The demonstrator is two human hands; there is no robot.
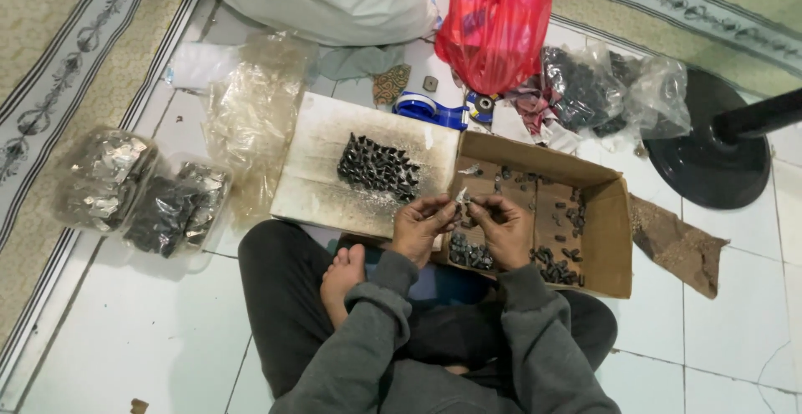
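Sitting cross-legged on the white tiled floor (125, 330), the person works over an open cardboard box (614, 238) scattered with small dark pieces (558, 268). Just left of it lies a scorched white board (313, 180) bearing a tight cluster of dark cones (378, 167). Left hand (422, 226) and right hand (501, 228) meet above the box's near edge, fingers of both pinched closed on one small silvery piece (460, 196) held between them.
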